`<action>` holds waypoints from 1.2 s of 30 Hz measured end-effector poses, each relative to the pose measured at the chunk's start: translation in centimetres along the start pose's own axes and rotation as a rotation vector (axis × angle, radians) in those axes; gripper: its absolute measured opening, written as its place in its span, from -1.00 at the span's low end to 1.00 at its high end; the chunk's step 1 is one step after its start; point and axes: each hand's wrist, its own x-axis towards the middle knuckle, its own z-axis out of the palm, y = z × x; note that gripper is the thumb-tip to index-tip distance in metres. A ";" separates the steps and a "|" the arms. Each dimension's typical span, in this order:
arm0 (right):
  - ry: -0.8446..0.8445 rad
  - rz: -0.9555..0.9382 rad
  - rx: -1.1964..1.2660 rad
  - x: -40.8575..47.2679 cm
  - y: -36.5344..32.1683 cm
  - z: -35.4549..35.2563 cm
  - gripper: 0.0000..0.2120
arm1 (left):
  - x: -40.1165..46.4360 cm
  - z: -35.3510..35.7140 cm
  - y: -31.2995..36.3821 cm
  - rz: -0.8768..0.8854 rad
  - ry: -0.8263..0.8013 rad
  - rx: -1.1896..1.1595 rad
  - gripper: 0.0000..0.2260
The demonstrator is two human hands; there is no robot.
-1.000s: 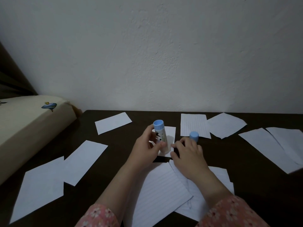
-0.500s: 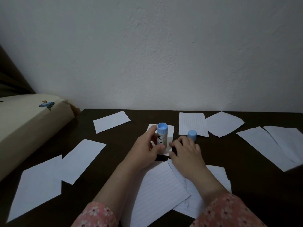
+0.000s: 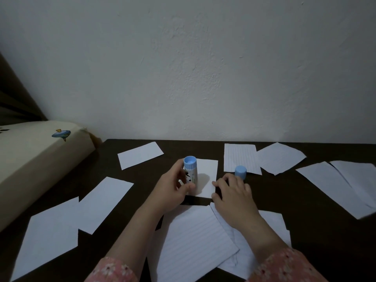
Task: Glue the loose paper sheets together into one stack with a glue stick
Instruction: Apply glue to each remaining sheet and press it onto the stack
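1. On the dark table (image 3: 284,192), in the head view, the glue stick (image 3: 190,169) stands almost upright on a small blank sheet (image 3: 206,176), its long axis near vertical and its blue end turned up toward the camera. The white body carries black marks, but they are too small and dim to read.
2. The left hand (image 3: 173,190) grips the glue stick, with the thumb and fingers curled round the lower part of the tube.
3. The right hand (image 3: 234,192) lies with its fingers bent down. The fingertips (image 3: 215,183) press on the right edge of the small blank sheet. It holds nothing.
4. The blue cap (image 3: 240,171) stands on the table just behind the right hand, at the near edge of a lined sheet (image 3: 240,157).
5. Near the person, a large lined sheet (image 3: 195,241) lies over other sheets (image 3: 270,220), under both forearms.
6. More loose sheets are spread around: one blank sheet (image 3: 140,154) at the back left, two overlapping sheets (image 3: 71,216) at the left, a crumpled sheet (image 3: 280,157) at the back, and two long sheets (image 3: 345,184) at the right.
7. The back edge of the table meets the white wall (image 3: 203,68). A cream cushion (image 3: 36,155) with a small printed figure lies against the left edge. Bare table shows between the hands and the right sheets.
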 end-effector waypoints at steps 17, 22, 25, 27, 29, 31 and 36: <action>0.012 -0.009 -0.012 -0.1 0.0 0.0 -0.65 | -0.2 -1.9 -1.5 -0.088 0.119 -0.038 -0.45; -0.004 0.002 -0.001 -0.1 -0.2 -0.3 -0.66 | -0.3 -2.2 -1.5 -0.201 0.319 -0.353 -0.48; -0.036 0.012 0.028 -0.1 -0.4 -0.6 -0.70 | 0.0 -2.6 -1.8 -0.247 0.488 -0.505 -0.47; -0.022 0.001 0.076 0.1 -0.6 -0.8 -0.79 | 0.2 -2.6 -1.7 -0.256 0.530 -0.540 -0.48; 0.015 -0.008 0.124 0.3 -0.8 -1.0 -0.81 | 0.4 -2.3 -1.5 -0.251 0.523 -0.533 -0.51; -0.011 -0.001 0.115 0.5 -0.7 -1.0 -0.71 | 0.6 -1.9 -0.9 -0.231 0.493 -0.534 -0.51; -0.191 -0.008 0.000 0.6 -0.4 -1.0 -0.46 | 1.3 -0.9 0.7 -0.182 0.396 -0.506 -0.44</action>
